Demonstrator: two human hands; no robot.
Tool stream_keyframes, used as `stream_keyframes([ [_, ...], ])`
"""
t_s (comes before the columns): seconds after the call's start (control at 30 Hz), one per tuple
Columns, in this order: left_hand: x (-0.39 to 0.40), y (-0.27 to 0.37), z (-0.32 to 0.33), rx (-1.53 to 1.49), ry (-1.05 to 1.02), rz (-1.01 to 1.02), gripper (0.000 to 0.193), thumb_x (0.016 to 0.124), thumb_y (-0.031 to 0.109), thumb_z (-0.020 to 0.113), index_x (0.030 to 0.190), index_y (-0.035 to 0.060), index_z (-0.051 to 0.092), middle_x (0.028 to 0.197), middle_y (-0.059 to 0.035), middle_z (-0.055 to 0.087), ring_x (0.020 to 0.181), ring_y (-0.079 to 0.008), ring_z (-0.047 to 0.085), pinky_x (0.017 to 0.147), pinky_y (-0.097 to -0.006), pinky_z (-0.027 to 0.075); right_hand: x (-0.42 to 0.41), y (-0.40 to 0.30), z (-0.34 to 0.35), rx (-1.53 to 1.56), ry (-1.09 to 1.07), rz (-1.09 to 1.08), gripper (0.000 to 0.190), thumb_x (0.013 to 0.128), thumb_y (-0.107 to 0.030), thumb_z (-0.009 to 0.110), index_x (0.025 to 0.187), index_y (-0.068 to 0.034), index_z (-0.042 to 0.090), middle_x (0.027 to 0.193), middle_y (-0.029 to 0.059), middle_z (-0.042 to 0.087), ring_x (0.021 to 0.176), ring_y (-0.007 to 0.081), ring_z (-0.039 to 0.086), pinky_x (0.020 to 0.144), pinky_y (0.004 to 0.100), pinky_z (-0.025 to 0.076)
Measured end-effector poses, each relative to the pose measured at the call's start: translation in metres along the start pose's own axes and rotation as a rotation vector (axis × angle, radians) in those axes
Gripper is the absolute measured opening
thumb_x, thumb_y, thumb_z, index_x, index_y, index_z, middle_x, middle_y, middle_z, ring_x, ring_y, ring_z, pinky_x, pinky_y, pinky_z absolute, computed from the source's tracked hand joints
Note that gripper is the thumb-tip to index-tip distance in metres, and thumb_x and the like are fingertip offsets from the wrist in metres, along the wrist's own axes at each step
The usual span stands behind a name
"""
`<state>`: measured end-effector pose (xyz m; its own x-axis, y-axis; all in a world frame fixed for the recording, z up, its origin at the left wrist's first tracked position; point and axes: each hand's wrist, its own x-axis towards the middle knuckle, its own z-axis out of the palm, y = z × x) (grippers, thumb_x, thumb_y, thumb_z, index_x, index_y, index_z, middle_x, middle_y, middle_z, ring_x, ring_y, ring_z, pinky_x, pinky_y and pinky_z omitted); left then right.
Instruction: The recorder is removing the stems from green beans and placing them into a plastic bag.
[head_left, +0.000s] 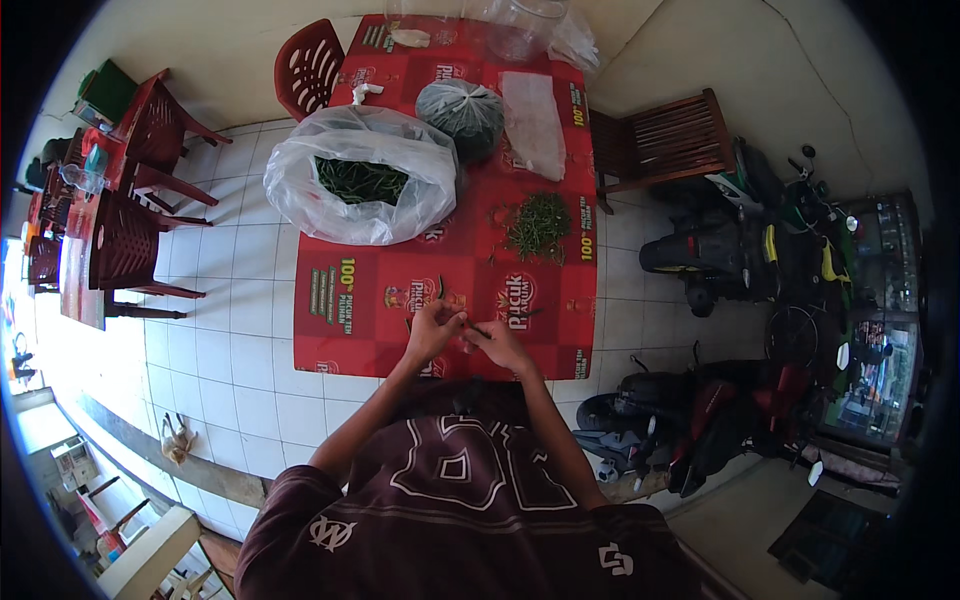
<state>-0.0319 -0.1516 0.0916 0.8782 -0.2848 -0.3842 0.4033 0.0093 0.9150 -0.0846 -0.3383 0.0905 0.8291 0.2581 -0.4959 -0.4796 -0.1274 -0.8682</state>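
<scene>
Close together over the near edge of a red printed tablecloth (375, 300) are my left hand (436, 330) and my right hand (493, 345). A small dark green chili pepper or pod (477, 330) lies between the fingertips of my right hand. The left fingers are pinched beside it; whether they hold a piece is too small to tell. A few green pieces lie on the cloth around the hands. Ahead to the left, an open clear plastic bag (292, 172) holds many slender green pods. A pile of small green stems (538, 229) lies ahead to the right.
Behind the open bag stands a tied plastic bag (461, 120) with dark contents. A flat whitish plastic sheet (534, 124) lies right of it, and clear containers (517, 30) stand at the far end. A red chair (307, 67) and a wooden chair (667, 142) flank the table.
</scene>
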Motion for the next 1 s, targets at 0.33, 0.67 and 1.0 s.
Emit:
stream_keyframes([
  [0.33, 0.052, -0.066, -0.046, 1.290, 0.019, 0.159, 0.036, 0.083, 0.024, 0.071, 0.112, 0.0066, 0.060, 0.111, -0.0184, 0.065, 0.108, -0.0366, 0.063, 0.093, -0.0540, 0.045, -0.026, 0.080, -0.054, -0.843, 0.713, -0.011, 0.078, 0.082, -0.038, 0.077, 0.138, 0.005, 0.043, 0.133, 0.0270, 0.051, 0.127, 0.0394, 0.048, 0.105, 0.0473, 0.041],
  [0.67, 0.057, -0.071, -0.044, 1.279, 0.007, 0.154, 0.032, 0.089, 0.023, 0.063, 0.116, 0.0064, 0.058, 0.113, -0.0166, 0.067, 0.107, -0.0351, 0.064, 0.091, -0.0540, 0.041, -0.021, 0.079, -0.011, -0.759, 0.806, -0.010, 0.071, 0.082, -0.033, 0.077, 0.136, -0.001, 0.043, 0.137, 0.0293, 0.044, 0.131, 0.0444, 0.041, 0.108, 0.0528, 0.036],
  [1.0, 0.077, -0.105, -0.046, 1.315, 0.058, 0.336, 0.032, 0.089, 0.028, 0.063, 0.112, 0.0056, 0.060, 0.112, -0.0179, 0.067, 0.096, -0.0372, 0.068, 0.089, -0.0526, 0.041, -0.011, 0.065, -0.010, -0.747, 0.690, -0.153, 0.041, 0.082, -0.028, 0.076, 0.111, -0.006, 0.060, 0.123, 0.0185, 0.054, 0.121, 0.0401, 0.051, 0.098, 0.0516, 0.045],
])
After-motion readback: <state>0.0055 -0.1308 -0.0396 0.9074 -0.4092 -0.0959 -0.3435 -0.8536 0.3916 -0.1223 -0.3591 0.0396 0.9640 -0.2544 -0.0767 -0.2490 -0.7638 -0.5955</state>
